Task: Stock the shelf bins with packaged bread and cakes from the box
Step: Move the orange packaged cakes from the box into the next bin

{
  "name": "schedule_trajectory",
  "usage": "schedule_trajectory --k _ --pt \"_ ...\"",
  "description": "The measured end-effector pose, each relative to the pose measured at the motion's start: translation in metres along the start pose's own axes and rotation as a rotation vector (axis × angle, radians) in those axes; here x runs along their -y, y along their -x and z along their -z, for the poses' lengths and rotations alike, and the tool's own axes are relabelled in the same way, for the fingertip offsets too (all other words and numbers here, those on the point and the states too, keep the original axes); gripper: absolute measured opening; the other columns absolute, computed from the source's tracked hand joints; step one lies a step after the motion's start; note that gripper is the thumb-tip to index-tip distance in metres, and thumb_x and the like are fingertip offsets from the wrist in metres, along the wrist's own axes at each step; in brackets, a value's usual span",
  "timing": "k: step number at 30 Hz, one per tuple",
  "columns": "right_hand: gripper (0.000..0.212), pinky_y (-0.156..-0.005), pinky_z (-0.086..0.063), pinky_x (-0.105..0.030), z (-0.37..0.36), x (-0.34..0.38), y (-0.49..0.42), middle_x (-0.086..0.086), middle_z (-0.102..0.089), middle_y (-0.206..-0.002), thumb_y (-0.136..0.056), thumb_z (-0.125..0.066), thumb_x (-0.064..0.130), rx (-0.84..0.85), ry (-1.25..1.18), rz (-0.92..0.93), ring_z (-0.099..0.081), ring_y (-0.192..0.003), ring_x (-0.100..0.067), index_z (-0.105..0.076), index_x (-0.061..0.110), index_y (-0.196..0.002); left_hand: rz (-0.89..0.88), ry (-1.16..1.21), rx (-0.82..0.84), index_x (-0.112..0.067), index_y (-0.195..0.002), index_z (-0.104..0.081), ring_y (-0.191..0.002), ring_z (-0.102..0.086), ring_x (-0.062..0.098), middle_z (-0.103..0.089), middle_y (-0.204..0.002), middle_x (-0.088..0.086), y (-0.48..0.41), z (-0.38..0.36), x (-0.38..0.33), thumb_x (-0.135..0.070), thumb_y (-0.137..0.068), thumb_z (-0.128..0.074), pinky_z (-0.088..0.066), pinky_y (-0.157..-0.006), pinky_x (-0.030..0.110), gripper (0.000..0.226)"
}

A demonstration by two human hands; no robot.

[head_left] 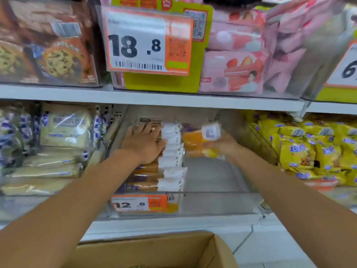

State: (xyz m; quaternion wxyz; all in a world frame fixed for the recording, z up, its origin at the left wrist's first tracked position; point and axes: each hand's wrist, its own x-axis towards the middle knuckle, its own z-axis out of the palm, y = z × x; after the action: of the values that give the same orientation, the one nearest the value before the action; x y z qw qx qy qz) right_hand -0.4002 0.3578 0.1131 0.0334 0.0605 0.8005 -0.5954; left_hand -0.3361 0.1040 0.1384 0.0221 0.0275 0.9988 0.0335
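Half the bin [212, 180] lies bare beneath the right hand's [222, 145] cake pack [193, 142].

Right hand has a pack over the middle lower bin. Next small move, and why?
Probably lower the orange pack in the right hand onto the bare floor of the clear bin, beside the row of packs. The left hand rests flat on that row, and the space to its right is unfilled.
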Motion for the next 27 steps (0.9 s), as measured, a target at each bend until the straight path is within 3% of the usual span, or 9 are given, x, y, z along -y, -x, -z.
schedule_trajectory --k 4,5,9,12,16,20,23,25,27 --pt "0.124 -0.090 -0.053 -0.035 -0.011 -0.023 -0.029 -0.005 -0.059 -0.126 -0.030 -0.100 0.014 0.010 0.113 -0.014 -0.059 -0.114 -0.024 -0.042 0.009 -0.139 -0.002 -0.026 -0.044 -0.030 -0.157 -0.004 -0.153 0.004 0.021 0.002 -0.166 0.000 0.006 -0.001 -0.004 -0.057 -0.101 -0.011 0.001 -0.122 0.047 0.063" --pt "0.124 -0.091 -0.053 -0.037 -0.010 -0.023 -0.033 -0.006 -0.061 -0.125 -0.027 -0.100 0.015 -0.005 0.108 -0.012 -0.060 -0.113 -0.025 -0.044 0.010 -0.137 -0.003 -0.039 -0.047 -0.029 -0.157 -0.004 -0.153 0.003 0.021 0.001 -0.166 0.001 0.007 -0.002 -0.004 -0.057 -0.101 -0.010 0.001 -0.122 0.047 0.063" --pt "0.081 -0.085 -0.049 -0.030 -0.006 -0.015 -0.035 -0.003 -0.061 -0.113 -0.058 -0.090 -0.002 -0.065 0.084 0.061 -0.059 -0.103 -0.021 -0.047 0.010 -0.126 -0.001 -0.053 -0.050 -0.028 -0.157 -0.005 -0.153 0.002 0.022 0.000 -0.166 0.001 0.007 -0.003 -0.006 -0.058 -0.100 -0.009 0.001 -0.122 0.048 0.064" --pt "0.095 -0.096 -0.051 -0.040 -0.007 -0.017 -0.031 -0.002 -0.061 -0.116 -0.052 -0.096 0.015 0.027 0.163 0.036 -0.060 -0.108 -0.021 -0.041 0.015 -0.130 0.004 -0.045 -0.044 -0.029 -0.158 -0.003 -0.153 0.004 0.022 0.002 -0.166 0.001 0.006 -0.003 -0.007 -0.058 -0.100 -0.008 0.002 -0.122 0.048 0.065" --pt "0.114 -0.092 -0.055 -0.042 -0.009 -0.025 -0.037 -0.001 -0.069 -0.113 -0.023 -0.098 0.043 0.046 0.098 0.058 -0.067 -0.103 -0.020 -0.053 0.019 -0.125 0.003 -0.050 -0.037 -0.029 -0.158 -0.003 -0.153 0.005 0.022 0.003 -0.166 0.002 0.008 -0.004 -0.006 -0.058 -0.100 -0.008 0.002 -0.122 0.049 0.065" --pt "0.099 -0.093 -0.053 -0.039 -0.007 -0.016 -0.029 -0.005 -0.063 -0.117 -0.050 -0.095 0.011 0.094 0.166 0.003 -0.062 -0.108 -0.022 -0.041 0.018 -0.132 -0.003 -0.052 -0.039 -0.028 -0.158 -0.002 -0.153 0.005 0.023 0.003 -0.166 0.003 0.007 -0.003 -0.005 -0.058 -0.100 -0.008 0.001 -0.122 0.050 0.065" --pt "0.092 -0.084 -0.053 -0.034 -0.010 -0.018 -0.028 -0.004 -0.061 -0.111 -0.055 -0.094 0.010 0.062 0.307 -0.004 -0.060 -0.101 -0.020 -0.040 0.015 -0.130 -0.002 -0.045 -0.037 -0.029 -0.158 -0.002 -0.153 0.005 0.023 0.003 -0.166 0.002 0.007 -0.004 -0.004 -0.058 -0.100 -0.008 0.002 -0.122 0.050 0.065" --pt "0.081 -0.077 -0.057 -0.036 -0.008 -0.018 -0.028 -0.005 -0.065 -0.104 -0.059 -0.091 0.006 0.100 0.242 -0.013 -0.063 -0.096 -0.021 -0.047 0.011 -0.127 -0.002 -0.050 -0.034 -0.028 -0.158 -0.002 -0.153 0.005 0.023 0.003 -0.166 0.003 0.007 -0.005 -0.004 -0.059 -0.100 -0.008 0.001 -0.122 0.050 0.066" --pt "0.084 -0.087 -0.057 -0.042 -0.005 -0.015 -0.023 -0.005 -0.064 -0.109 -0.062 -0.089 0.003 0.087 0.153 -0.013 -0.063 -0.107 -0.025 -0.042 0.013 -0.131 0.001 -0.055 -0.030 -0.028 -0.158 -0.001 -0.153 0.005 0.023 0.004 -0.166 0.003 0.007 -0.004 -0.004 -0.059 -0.100 -0.008 0.001 -0.122 0.051 0.066"
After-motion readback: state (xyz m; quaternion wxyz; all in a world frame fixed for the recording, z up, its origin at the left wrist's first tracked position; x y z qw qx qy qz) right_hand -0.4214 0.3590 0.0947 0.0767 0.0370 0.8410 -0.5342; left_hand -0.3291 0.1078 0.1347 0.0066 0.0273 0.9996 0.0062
